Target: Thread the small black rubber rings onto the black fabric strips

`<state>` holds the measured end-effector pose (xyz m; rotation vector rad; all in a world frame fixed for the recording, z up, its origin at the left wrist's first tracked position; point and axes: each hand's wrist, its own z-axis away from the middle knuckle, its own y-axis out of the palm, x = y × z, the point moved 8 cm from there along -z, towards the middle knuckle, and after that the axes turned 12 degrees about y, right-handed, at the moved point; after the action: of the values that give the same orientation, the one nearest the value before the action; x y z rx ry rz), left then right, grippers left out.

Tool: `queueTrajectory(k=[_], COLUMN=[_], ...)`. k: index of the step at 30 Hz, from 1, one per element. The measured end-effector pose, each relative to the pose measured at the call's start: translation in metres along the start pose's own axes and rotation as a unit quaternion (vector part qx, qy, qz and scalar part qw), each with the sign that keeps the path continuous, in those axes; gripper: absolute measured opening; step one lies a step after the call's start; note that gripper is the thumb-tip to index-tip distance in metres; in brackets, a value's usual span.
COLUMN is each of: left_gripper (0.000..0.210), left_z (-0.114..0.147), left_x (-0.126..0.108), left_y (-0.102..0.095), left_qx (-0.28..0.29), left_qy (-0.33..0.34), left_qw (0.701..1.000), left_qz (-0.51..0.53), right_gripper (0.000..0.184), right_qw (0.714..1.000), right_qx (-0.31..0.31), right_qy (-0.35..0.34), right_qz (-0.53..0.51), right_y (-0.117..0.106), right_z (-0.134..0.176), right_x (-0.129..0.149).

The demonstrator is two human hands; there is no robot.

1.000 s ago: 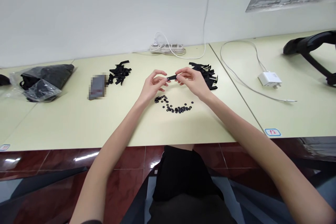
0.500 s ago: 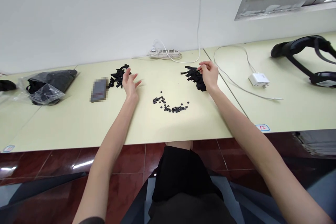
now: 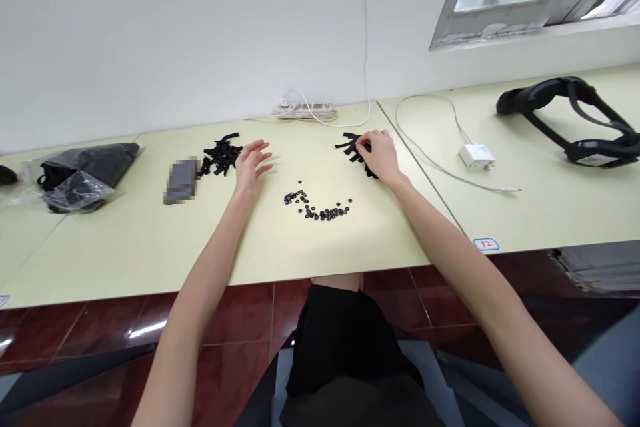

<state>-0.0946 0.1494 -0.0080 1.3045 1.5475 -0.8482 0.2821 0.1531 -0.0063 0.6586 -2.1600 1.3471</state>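
Observation:
My left hand (image 3: 253, 165) is open above the table, fingers spread and pointing right, holding nothing. Just left of it lies a pile of short black fabric strips (image 3: 220, 155). Over on the right, my right hand (image 3: 383, 155) reaches into a second pile of black strips (image 3: 351, 147). Its thumb and fingers pinch together on a black strip at the upper part of that pile; the palm hides some of the strips. Between my hands and nearer to me, many small black rings (image 3: 327, 214) lie scattered in a curved line.
A blurred-out grey object (image 3: 181, 180) and a clear plastic bag with black contents (image 3: 90, 173) lie on the left. Behind are a power strip (image 3: 306, 111) and white cable. To the right sit a white charger (image 3: 477, 156) and a black headset (image 3: 570, 117).
The view has shifted, moving the table things slightly left and down. My right hand has moved left, farther onto its pile of strips. My left hand has drifted a little right, still open.

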Motion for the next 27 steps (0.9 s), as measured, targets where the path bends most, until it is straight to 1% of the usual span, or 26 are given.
queueTrajectory(k=[2,4,6,8,11,14,15,17,19,22,24,27], left_gripper=[0.037,0.034,0.031,0.03,0.029,0.029,0.029,0.028,0.026,0.028,0.031,0.036], left_z=[0.005,0.01,0.014,0.016,0.016,0.018,0.02,0.025,0.034,0.049,0.057,0.06], left_x=[-0.006,-0.009,-0.011,-0.013,-0.015,-0.018,-0.02,-0.026,-0.033,-0.043,-0.046,-0.043], left_y=[0.014,0.025,0.032,0.035,0.037,0.04,0.042,0.049,0.059,0.078,0.087,0.091], left_qx=[0.04,0.074,0.095,0.104,0.112,0.123,0.129,0.152,0.187,0.251,0.282,0.294], left_qy=[0.027,0.041,0.044,0.053,0.065,0.075,0.082,0.097,0.112,0.136,0.14,0.131], left_qw=[0.999,0.996,0.993,0.992,0.99,0.987,0.985,0.98,0.971,0.955,0.947,0.946], left_qz=[-0.022,-0.037,-0.045,-0.052,-0.065,-0.075,-0.078,-0.086,-0.094,-0.084,-0.065,-0.045], right_gripper=[0.021,0.019,0.015,0.015,0.018,0.014,0.011,0.008,0.012,0.015,0.014,0.016], right_qw=[1.0,1.0,0.998,0.998,0.999,0.991,0.984,0.969,0.954,0.941,0.935,0.936], right_qx=[-0.01,-0.009,0.004,0.012,-0.002,-0.014,-0.006,0.031,0.077,0.127,0.155,0.182], right_qy=[-0.008,-0.001,0.012,0.02,0.032,0.04,0.039,0.028,0.006,-0.055,-0.082,-0.099], right_qz=[-0.004,0.025,0.059,0.063,-0.007,-0.13,-0.172,-0.244,-0.288,-0.31,-0.307,-0.286], right_y=[-0.003,-0.002,0.001,0.002,-0.006,-0.014,-0.014,-0.009,0.0,0.011,0.018,0.023], right_z=[0.0,0.0,0.001,0.002,0.001,0.0,0.001,0.006,0.016,0.037,0.048,0.058], right_x=[0.002,0.0,-0.003,-0.005,-0.003,0.006,0.011,0.026,0.045,0.076,0.091,0.101])
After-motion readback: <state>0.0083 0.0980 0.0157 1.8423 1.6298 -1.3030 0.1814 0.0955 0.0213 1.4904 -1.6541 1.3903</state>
